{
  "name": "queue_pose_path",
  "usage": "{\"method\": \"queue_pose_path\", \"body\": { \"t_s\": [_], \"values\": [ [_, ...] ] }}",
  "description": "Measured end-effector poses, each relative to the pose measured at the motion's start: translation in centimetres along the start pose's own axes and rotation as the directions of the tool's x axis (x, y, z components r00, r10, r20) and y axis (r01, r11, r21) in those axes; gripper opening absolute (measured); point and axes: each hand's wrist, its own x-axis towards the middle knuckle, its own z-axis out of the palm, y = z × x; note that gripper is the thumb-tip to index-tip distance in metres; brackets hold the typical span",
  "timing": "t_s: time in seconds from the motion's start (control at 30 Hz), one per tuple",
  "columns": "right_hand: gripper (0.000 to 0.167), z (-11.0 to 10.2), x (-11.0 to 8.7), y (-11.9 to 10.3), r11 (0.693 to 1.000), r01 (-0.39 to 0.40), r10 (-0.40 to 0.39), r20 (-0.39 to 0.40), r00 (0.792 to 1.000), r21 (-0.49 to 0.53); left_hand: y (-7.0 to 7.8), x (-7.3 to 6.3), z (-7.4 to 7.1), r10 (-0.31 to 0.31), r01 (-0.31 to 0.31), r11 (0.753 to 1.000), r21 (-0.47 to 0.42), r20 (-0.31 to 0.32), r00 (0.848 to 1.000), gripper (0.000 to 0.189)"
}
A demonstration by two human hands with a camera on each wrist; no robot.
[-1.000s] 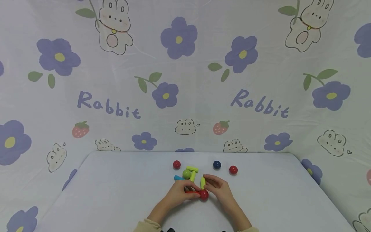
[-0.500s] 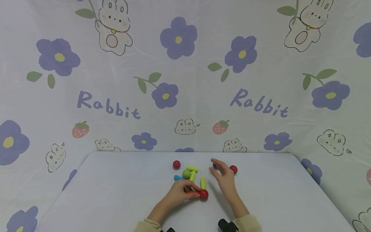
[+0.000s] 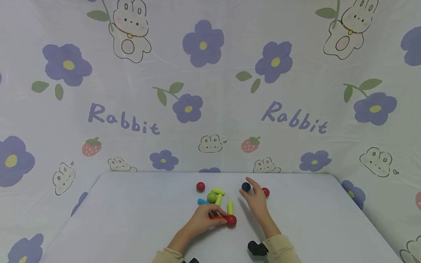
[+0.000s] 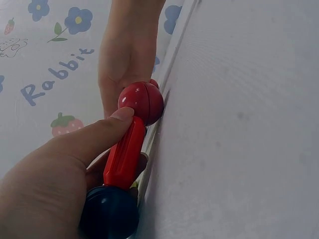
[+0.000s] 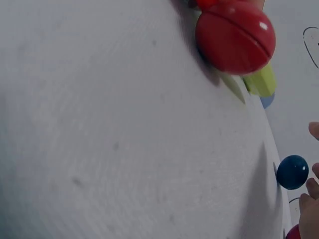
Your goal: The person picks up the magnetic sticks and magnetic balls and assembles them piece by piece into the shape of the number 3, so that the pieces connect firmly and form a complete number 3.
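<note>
My left hand pinches a red magnetic rod between thumb and fingers. One end of the rod meets a red ball, the other a dark blue-green ball. From the red ball a yellow-green rod points away toward the back. Farther right, my right hand reaches over the table, thumb and index finger spread around a separate dark blue ball. In the right wrist view, that blue ball sits on the table beside the fingertips.
Behind my left hand lie a green ball, two yellow-green rods and a blue rod. A loose red ball stands at the back left. Another red ball is partly behind my right hand. A printed cloth rises behind the table.
My right hand has left the yellow-green rod and moved back and right to the dark blue ball. My left hand keeps its grip on the red rod in the same place.
</note>
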Motion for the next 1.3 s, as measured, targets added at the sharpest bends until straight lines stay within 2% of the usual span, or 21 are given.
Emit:
{"method": "queue_pose_path", "body": {
  "t_s": [0.07,0.17,0.33,0.5,0.7,0.9,1.13,1.3],
  "values": [
    [0.058,0.1,0.0,0.2,0.999,-0.009,0.010,0.013,1.000,-0.032,0.0,0.0,0.0,0.000,0.000,1.000,-0.001,0.001,1.000,0.017],
    [0.055,0.1,0.0,0.5,0.999,0.022,-0.022,0.016,1.000,-0.035,0.1,-0.1,0.0,0.006,-0.006,1.000,-0.006,0.002,1.000,0.017],
    [0.046,0.2,0.0,0.7,0.998,0.054,-0.054,0.009,0.998,0.032,0.1,0.0,0.0,-0.001,0.001,1.000,-0.003,0.002,1.000,0.016],
    [0.043,0.3,-0.2,0.6,0.996,0.015,-0.017,0.013,1.000,0.086,0.1,-0.1,0.0,-0.009,0.009,1.000,0.003,0.003,1.000,0.016],
    [0.039,0.6,-0.2,0.6,0.990,0.008,-0.010,0.008,1.000,0.143,0.0,-0.1,0.0,0.008,-0.008,1.000,0.010,-0.007,1.000,0.016],
    [0.035,0.9,-0.2,0.9,0.993,0.010,-0.012,0.019,1.000,0.122,0.1,-0.1,0.1,0.010,-0.010,1.000,0.007,-0.007,1.000,0.016],
    [0.036,1.3,-0.2,1.0,0.995,0.064,-0.066,0.024,0.998,0.081,0.0,0.0,0.1,0.006,-0.006,1.000,0.000,-0.010,1.000,0.016],
    [0.036,1.5,-0.3,1.1,0.995,0.062,-0.066,0.045,0.997,0.077,0.0,-0.1,0.1,0.000,0.000,1.000,-0.002,-0.008,1.000,0.016]
  ]
}}
